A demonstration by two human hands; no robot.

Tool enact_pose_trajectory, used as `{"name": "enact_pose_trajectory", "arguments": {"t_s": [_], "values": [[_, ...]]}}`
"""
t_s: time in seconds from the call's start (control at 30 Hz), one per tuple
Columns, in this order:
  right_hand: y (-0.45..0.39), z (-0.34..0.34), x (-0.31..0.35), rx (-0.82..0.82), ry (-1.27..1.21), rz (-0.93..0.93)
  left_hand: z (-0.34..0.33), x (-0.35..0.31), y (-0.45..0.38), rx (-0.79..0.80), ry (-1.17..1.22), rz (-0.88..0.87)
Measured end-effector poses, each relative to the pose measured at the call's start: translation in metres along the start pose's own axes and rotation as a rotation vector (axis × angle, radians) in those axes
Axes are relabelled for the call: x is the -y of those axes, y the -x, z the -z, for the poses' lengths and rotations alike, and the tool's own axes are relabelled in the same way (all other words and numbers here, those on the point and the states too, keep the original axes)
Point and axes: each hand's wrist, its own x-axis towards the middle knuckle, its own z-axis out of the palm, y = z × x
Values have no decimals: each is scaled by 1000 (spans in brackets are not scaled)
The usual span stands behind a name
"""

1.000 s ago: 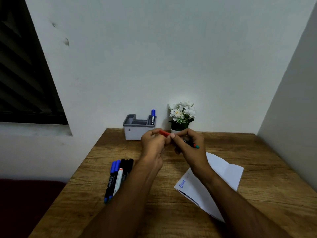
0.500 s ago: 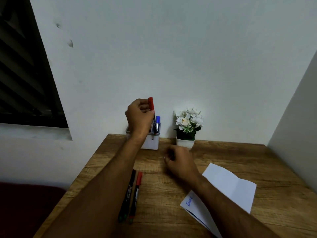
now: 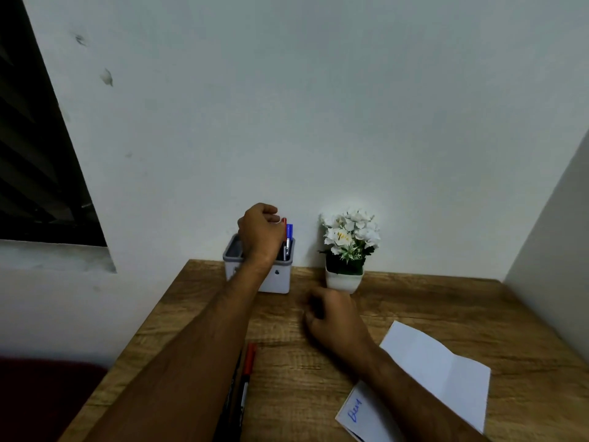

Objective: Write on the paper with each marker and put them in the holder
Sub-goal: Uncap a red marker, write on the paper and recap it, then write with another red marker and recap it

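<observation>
Left hand (image 3: 259, 229) has dropped lower over the holder (image 3: 277, 279) since half a second ago; fingers pinch the red-capped marker (image 3: 284, 222), now mostly sunk beside the blue marker (image 3: 288, 237). Right hand (image 3: 334, 320) unchanged, loosely curled, empty, beside the paper (image 3: 439, 368).

Red-capped marker (image 3: 284, 222): a second ago it is held between both hands near the middle of the table; now it stands low in the holder (image 3: 280, 280), only its red cap tip showing beside the blue-capped marker (image 3: 288, 235).
Left hand (image 3: 259, 232): it moves from the table's middle to the far edge, half a second ago holding the marker high above the holder; now it is lower, over the holder's right compartment, fingers curled at the marker's top.
Right hand (image 3: 334, 317): it lets go of the marker and now rests loosely curled on the table (image 3: 430, 301), near the flower pot (image 3: 343, 277).
</observation>
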Motion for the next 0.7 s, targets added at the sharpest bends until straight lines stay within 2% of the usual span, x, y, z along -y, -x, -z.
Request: {"name": "enact_pose_trajectory", "arguments": {"t_s": [0.3, 0.47, 0.7], "values": [[8, -1, 3, -12, -13, 11, 23, 3, 34, 22, -81, -84], [21, 3, 10, -6, -18, 9, 43, 23, 60, 240, -280, -61], [44, 13, 21, -29, -35, 17, 73, 32, 96, 535, -840, -1]]}}
